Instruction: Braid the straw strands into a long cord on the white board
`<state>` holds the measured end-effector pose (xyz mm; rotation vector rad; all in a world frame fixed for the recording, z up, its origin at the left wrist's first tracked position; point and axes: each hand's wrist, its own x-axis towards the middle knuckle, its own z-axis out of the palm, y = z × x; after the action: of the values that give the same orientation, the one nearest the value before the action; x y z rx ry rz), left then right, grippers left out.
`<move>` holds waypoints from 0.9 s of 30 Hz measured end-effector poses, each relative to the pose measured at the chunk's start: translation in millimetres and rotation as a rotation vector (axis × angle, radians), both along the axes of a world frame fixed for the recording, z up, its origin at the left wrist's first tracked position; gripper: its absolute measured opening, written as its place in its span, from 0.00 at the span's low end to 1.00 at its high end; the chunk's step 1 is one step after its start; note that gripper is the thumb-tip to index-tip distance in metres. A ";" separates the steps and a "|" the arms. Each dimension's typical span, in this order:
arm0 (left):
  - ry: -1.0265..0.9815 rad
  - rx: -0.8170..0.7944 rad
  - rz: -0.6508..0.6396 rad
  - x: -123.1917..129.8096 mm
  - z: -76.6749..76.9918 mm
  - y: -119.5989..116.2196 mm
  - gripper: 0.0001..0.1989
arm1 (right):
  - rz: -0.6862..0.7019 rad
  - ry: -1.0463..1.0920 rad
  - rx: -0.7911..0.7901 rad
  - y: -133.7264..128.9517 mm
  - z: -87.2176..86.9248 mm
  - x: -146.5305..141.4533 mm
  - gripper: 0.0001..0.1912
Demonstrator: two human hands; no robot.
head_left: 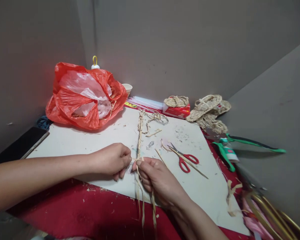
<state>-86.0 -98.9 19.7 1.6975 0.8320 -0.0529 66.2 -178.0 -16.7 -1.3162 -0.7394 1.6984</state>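
A thin braid of pale straw (140,133) runs down the middle of the white board, its far end near a loose tangle of cord (158,117). At the near end of the braid, my right hand (156,173) is closed, thumb and forefinger pinching the straw. Several loose strands (143,213) hang below it over the board's front edge. Just left of the braid, my left hand (118,160) is closed with its fingertips together. A short pale strand appears to stretch from them to the braid. Right of my right hand lie red-handled scissors (183,158), across a straw strip.
A red plastic bag (86,100) with straw inside stands at the back left, near a phone (22,145). Woven straw soles (210,111) are piled at the back right, beside a red box (176,110). Green-handled pliers (225,156) and a small bottle (230,151) lie along the right.
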 end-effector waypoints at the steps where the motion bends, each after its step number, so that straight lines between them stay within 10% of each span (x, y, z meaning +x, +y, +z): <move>1: 0.003 -0.001 -0.016 -1.3 0.7 1.8 0.10 | 0.015 0.022 -0.011 0.0 0.4 1.2 0.11; 11: 0.149 0.152 -0.148 -21.1 8.4 38.2 0.11 | 0.070 0.072 -0.064 2.3 0.1 8.8 0.11; 21: 0.150 1.018 0.139 -20.3 67.2 83.9 0.11 | 0.112 0.047 -0.060 6.2 -3.3 8.9 0.13; 27: 0.444 1.012 0.252 7.2 55.4 137.8 0.10 | 0.115 -0.001 -0.041 5.3 0.0 6.8 0.12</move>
<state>-78.8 38.9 75.1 2.5453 1.5676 0.2057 73.0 -172.8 -16.6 -1.3245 -0.7977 1.8128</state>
